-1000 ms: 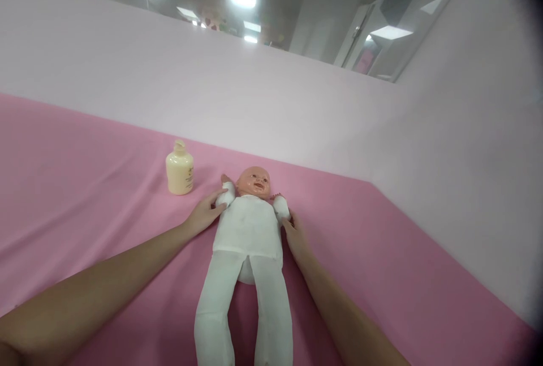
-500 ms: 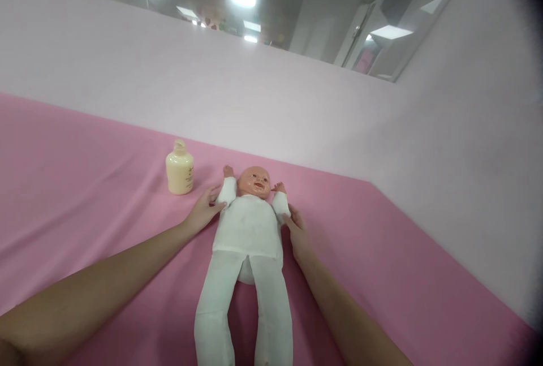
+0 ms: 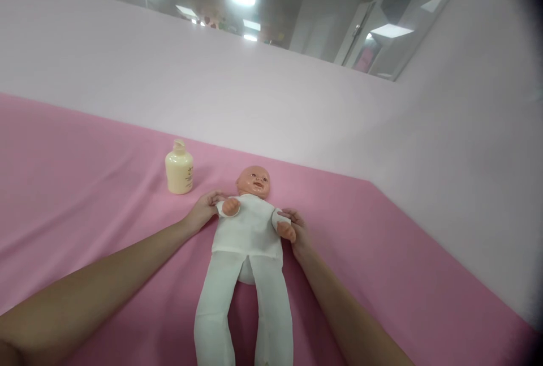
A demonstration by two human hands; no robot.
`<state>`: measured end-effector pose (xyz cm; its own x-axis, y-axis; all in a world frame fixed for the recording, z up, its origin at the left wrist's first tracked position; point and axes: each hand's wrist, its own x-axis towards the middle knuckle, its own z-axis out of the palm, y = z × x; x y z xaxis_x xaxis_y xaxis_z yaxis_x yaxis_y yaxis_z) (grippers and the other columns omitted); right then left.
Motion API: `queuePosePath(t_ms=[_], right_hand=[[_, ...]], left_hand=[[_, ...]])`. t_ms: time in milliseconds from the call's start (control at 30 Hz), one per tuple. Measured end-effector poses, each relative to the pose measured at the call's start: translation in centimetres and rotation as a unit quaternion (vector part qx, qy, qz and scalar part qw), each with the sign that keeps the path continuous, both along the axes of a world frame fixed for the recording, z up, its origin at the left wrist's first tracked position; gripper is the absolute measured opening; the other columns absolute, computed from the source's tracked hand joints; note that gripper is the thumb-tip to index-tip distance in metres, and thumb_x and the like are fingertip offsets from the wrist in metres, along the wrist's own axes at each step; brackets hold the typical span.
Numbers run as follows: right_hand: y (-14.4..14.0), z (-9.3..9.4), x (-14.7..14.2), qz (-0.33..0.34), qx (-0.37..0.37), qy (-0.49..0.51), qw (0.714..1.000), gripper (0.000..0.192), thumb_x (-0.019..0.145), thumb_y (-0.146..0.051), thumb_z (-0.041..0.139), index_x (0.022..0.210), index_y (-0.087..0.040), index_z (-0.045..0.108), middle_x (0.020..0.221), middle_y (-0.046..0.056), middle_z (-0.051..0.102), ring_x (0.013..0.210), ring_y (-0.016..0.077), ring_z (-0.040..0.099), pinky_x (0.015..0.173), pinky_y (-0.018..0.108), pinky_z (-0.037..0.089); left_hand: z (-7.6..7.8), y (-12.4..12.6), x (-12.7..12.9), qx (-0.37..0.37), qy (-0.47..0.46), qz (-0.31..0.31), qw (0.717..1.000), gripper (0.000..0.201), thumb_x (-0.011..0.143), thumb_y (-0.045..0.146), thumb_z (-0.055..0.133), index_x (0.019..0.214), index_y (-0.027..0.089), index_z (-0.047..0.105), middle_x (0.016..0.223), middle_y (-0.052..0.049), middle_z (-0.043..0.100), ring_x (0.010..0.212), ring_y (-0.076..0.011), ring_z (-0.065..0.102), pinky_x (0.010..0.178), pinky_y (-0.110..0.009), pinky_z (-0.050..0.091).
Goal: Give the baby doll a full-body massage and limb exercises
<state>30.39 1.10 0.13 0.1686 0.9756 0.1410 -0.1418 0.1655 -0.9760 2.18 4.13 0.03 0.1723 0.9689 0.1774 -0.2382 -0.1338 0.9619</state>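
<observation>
A doll in white clothes lies on its back on the pink cloth, legs toward the camera. The left hand is closed around the doll's one arm, the right hand around the other, both arms folded down beside the chest. Farther back, a cream bottle stands upright near the doll's head, before the pale wall.

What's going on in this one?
A person has a doll lying face up on a pink cloth. The left hand holds one doll arm and the right hand the other, both arms folded in toward the chest. A cream bottle stands upright beside the doll's head.
</observation>
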Motion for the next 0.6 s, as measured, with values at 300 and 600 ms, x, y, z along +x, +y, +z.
queuePosePath(t_ms=[300,600], right_hand=[[-1.2,1.3,-0.7,0.005,-0.013,0.013,1.000,0.024,0.066,-0.023,0.060,0.089,-0.023,0.066,0.089,-0.002,0.068,0.080,0.0170,0.058,0.071,0.030,0.044],[-2.2,2.3,-1.2,-0.017,0.014,-0.034,0.999,0.042,0.077,-0.036,0.065,0.118,-0.031,0.056,0.115,0.000,0.065,0.104,0.0198,0.059,0.087,0.035,0.048]], left_hand=[[0.5,-0.7,-0.1,0.006,0.026,0.021,0.999,0.050,0.070,0.027,0.064,0.118,0.020,0.055,0.111,-0.007,0.068,0.105,-0.0263,0.061,0.087,-0.040,0.046],[0.1,-0.3,-0.3,0.020,0.134,0.069,0.988,0.043,0.081,0.043,0.063,0.115,0.018,0.055,0.117,-0.010,0.064,0.109,-0.0275,0.059,0.094,-0.042,0.044]])
